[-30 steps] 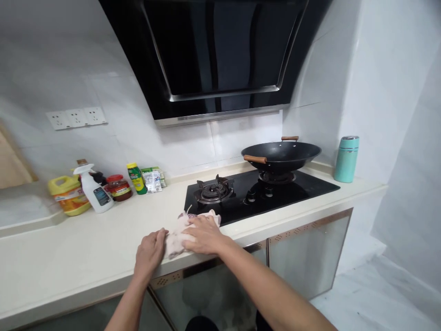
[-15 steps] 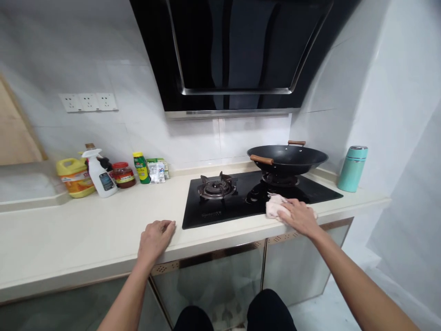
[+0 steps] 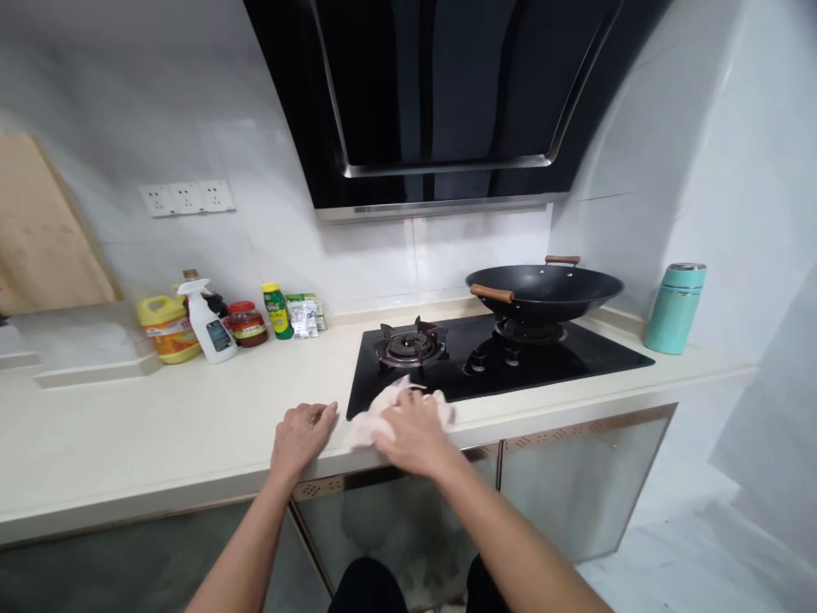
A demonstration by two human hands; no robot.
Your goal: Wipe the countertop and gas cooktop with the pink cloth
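Note:
My right hand (image 3: 412, 432) is closed on a pale pink cloth (image 3: 389, 400) and presses it down along the front edge of the black gas stove (image 3: 447, 375). Part of the cloth spreads past my fingers, over the glass and onto the cream countertop (image 3: 223, 426). At the stove's front left corner, my left hand (image 3: 303, 438) rests on the counter with its fingers loosely curled and nothing showing in them. The left burner (image 3: 409, 345) is bare. On the right burner stands a black wok (image 3: 549, 294) with wooden handles.
A teal thermos (image 3: 677, 311) stands right of the stove. Along the back left are a yellow jug (image 3: 167, 332), a white spray bottle (image 3: 209, 328), a red-lidded jar (image 3: 247, 325), a green bottle (image 3: 277, 311) and packets (image 3: 305, 315). A black range hood (image 3: 440, 102) hangs above.
My right hand has swept the cloth left along the stove's front edge, from below the right burner to the front left corner. My left hand stays on the counter. The view has shifted slightly left.

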